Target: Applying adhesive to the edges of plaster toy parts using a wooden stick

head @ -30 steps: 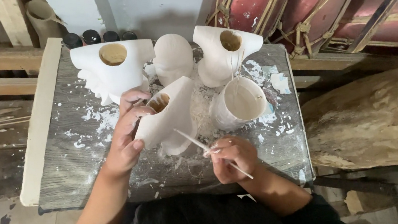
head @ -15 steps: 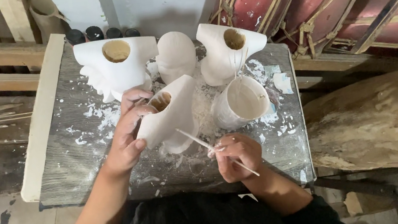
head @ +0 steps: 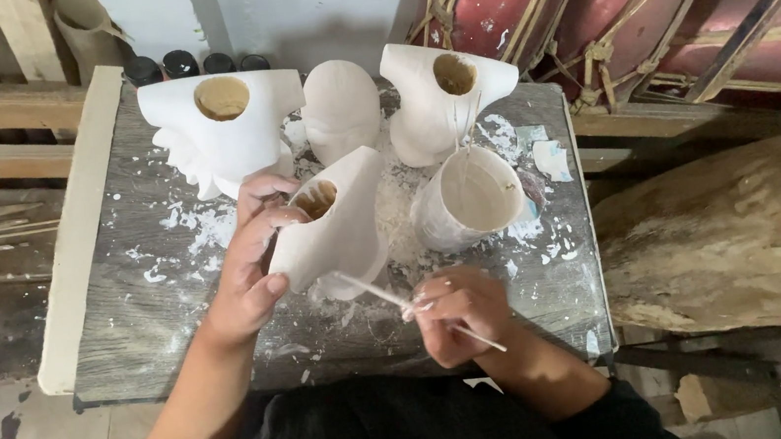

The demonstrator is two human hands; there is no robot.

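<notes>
Item: white plaster cast, tilted at the centre of the surface, held in your left hand, grip closed around it. Your right hand pinches a thin stick, tip touching the cast's lower edge.

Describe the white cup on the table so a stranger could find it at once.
On the grey table, look right of the cast held in the left hand. The cup stands there, the only round, wide-open, thin-walled vessel among chunky white casts.
</notes>
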